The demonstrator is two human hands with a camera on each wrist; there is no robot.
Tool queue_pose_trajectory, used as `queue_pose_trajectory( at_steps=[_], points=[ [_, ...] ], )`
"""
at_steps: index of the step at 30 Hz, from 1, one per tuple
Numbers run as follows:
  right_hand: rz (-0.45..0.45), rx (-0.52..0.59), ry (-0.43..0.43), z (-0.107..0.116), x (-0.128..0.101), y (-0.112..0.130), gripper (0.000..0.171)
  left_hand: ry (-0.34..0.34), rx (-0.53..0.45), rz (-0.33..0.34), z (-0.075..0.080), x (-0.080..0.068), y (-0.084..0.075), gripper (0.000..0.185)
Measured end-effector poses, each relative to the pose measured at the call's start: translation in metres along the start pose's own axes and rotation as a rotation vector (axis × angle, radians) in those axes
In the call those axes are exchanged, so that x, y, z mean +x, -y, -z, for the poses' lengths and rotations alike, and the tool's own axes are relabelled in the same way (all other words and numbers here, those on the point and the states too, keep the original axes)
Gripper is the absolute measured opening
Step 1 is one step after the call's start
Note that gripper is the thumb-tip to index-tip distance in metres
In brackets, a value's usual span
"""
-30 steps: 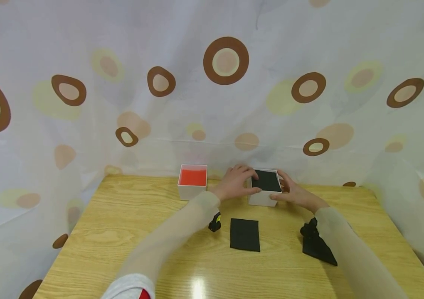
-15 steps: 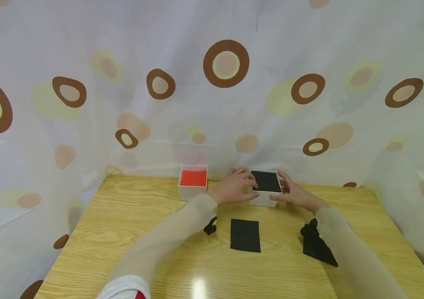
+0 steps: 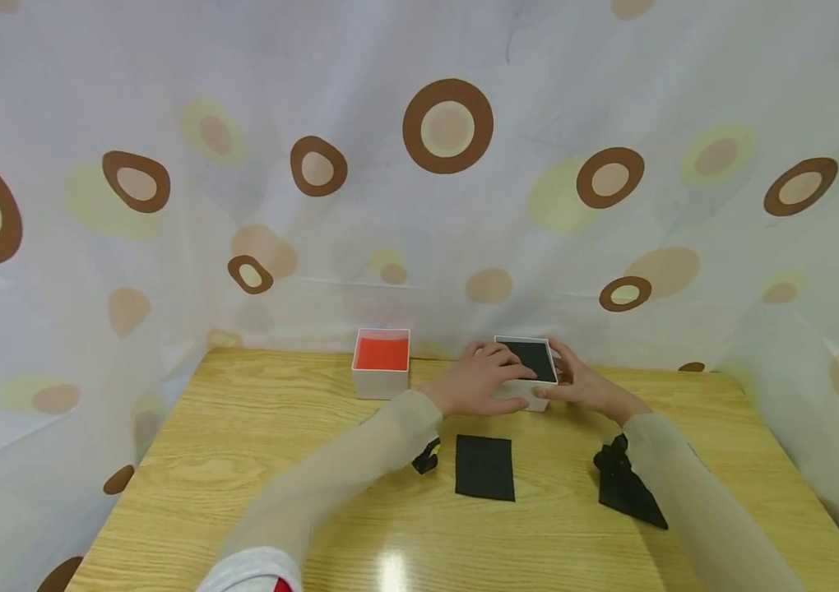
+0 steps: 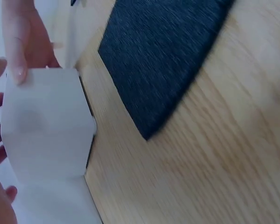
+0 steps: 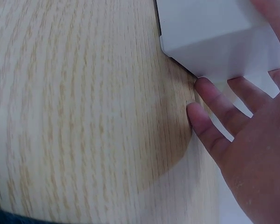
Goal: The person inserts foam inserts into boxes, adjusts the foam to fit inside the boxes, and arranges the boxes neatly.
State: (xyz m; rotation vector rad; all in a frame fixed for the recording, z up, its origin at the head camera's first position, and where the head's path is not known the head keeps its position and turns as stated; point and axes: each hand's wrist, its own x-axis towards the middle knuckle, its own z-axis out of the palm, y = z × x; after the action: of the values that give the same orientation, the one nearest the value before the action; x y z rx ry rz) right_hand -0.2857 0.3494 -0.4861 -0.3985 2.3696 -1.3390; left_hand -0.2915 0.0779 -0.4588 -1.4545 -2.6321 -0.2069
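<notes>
At the far left of the things on the tabletop (image 3: 242, 460) stands a small white box with a red inside (image 3: 381, 372), near the back edge and clear of both hands. Just to its right, the left hand (image 3: 480, 385) lies over the near left side of a white box with a black inside (image 3: 526, 374), fingers bent across its rim and thumb low along the front wall, so it grips the box. In the left wrist view the same box shows as a plain white block (image 4: 46, 126) with fingertips (image 4: 16, 70) pressed to its upper corner. The right hand (image 3: 582, 385) holds the opposite, right wall of that box, its fingers curved against the side; the right wrist view shows the white box (image 5: 214, 32) resting on the wood with the fingers (image 5: 210, 121) spread beside and under its corner. The box sits at the back middle of the tabletop, between the two hands. Nearer the person, from left to right, lie a small black and yellow clip (image 3: 427, 455) by the left forearm, a flat black rectangle (image 3: 484, 467) in the middle, and a black pointed piece (image 3: 625, 485) just beside the right forearm. A white curtain with brown rings (image 3: 447, 125) hangs behind.
</notes>
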Motion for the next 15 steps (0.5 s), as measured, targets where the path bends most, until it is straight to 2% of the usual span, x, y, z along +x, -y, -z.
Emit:
queue_pose_trajectory(
  at_steps=[9, 15],
  points=[
    [0.022, 0.023, 0.011, -0.001, -0.001, 0.003, 0.106, 0.012, -0.011, 0.055, 0.002, 0.008, -0.008, 0.041],
    [0.034, 0.045, 0.021, -0.001, 0.0, 0.001, 0.105, 0.052, 0.029, 0.067, 0.004, 0.015, -0.013, 0.052]
  ],
)
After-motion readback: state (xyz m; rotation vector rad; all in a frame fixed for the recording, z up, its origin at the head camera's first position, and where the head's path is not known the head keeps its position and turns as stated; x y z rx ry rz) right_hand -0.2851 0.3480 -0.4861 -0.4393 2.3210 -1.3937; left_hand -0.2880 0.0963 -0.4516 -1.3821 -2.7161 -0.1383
